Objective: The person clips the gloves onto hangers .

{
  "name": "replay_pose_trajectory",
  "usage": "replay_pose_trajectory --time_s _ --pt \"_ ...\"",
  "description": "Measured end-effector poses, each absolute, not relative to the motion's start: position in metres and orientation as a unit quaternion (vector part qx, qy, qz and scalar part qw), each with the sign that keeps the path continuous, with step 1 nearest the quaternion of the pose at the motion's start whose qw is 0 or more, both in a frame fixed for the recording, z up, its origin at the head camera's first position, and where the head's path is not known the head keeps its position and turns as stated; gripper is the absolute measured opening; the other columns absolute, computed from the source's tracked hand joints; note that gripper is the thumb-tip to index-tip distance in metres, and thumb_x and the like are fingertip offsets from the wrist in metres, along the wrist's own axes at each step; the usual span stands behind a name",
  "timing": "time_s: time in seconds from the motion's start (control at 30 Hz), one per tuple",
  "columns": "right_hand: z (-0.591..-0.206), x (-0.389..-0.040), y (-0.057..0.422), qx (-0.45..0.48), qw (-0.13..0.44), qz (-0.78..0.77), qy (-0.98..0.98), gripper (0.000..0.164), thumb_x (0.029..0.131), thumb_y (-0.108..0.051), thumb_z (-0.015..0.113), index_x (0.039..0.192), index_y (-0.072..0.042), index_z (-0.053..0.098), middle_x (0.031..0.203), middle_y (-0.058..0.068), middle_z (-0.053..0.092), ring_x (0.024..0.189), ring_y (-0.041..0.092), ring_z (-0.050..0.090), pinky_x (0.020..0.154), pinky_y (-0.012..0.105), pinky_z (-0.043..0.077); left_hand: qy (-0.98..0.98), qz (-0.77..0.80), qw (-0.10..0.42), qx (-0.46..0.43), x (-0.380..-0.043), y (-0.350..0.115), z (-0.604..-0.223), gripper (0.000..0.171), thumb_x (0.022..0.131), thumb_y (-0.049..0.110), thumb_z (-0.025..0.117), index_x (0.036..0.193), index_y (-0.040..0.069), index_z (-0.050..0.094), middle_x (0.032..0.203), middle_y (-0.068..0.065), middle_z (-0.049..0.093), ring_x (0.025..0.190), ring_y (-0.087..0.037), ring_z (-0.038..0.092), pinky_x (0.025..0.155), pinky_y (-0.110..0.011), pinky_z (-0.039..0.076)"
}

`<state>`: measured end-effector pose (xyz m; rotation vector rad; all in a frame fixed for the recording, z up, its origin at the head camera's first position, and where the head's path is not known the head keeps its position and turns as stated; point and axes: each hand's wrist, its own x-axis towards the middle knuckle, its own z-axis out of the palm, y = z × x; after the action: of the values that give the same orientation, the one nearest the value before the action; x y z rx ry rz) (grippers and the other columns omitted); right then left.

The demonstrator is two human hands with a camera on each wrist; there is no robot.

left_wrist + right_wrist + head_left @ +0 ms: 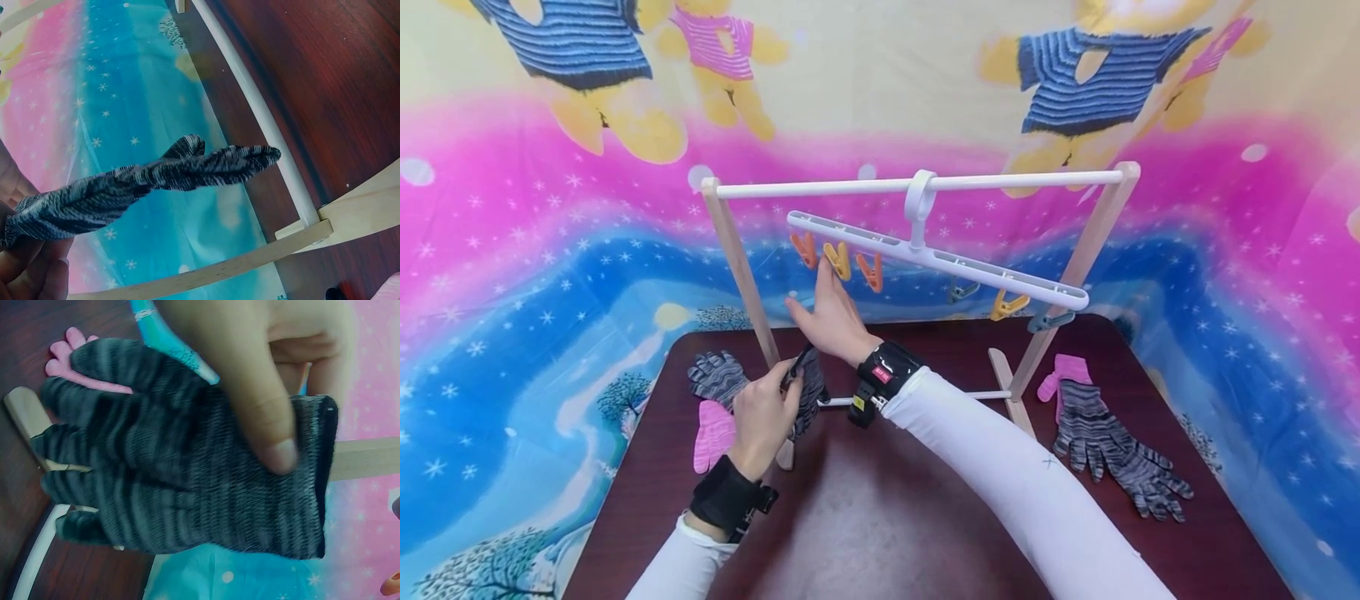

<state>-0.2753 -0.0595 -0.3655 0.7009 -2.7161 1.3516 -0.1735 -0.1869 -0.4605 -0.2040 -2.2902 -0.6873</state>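
My left hand [766,417] pinches the cuff of a dark grey striped knit glove [809,400], thumb against the fabric. In the right wrist view that glove [150,450] spreads flat with its fingers pointing away from the cuff; the left wrist view shows it edge-on [94,203]. Above it, my right hand [838,321] reaches up with its index finger at a yellow clothespin [837,261] and its thumb spread apart. Whether the fingertip presses the clothespin I cannot tell. Orange clothespins [870,272] hang on either side, under a white hanger [865,239].
The hanger tilts on the white rod [820,187] of a wooden-legged rack [741,267]. Another yellow clothespin [1009,305] and grey-green ones [1051,321] hang at its right. On the dark table [880,533] lie grey gloves [1082,425] and pink gloves [713,433] at both sides.
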Motion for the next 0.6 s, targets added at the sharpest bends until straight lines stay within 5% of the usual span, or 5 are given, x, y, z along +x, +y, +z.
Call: replay_pose_trajectory --time_s 0.27,0.6 --pt "-0.361 -0.287 -0.062 0.239 0.004 0.446 -0.863 0.081 0.106 -0.029 0.049 0.161 -0.003 -0.005 0.171 0.016 0.007 0.158 0.026 0.017 0.125 0.042 0.027 -0.89 -0.266 0.364 -0.074 -0.173 -0.187 -0.462 0.018 0.095 0.014 0.069 0.111 0.007 0.075 0.06 -0.005 0.065 0.043 -0.013 0.049 0.043 -0.026 0.03" --pt "-0.355 -0.295 -0.069 0.238 0.018 0.478 -0.845 0.071 0.108 -0.019 0.041 0.163 -0.008 -0.002 0.169 0.015 0.018 0.157 0.024 0.022 0.124 0.04 0.028 -0.89 -0.261 0.364 -0.084 -0.171 -0.188 -0.466 0.017 0.094 0.012 0.069 0.109 0.008 0.074 0.055 0.0 0.059 0.042 -0.008 0.044 0.043 -0.027 0.03"
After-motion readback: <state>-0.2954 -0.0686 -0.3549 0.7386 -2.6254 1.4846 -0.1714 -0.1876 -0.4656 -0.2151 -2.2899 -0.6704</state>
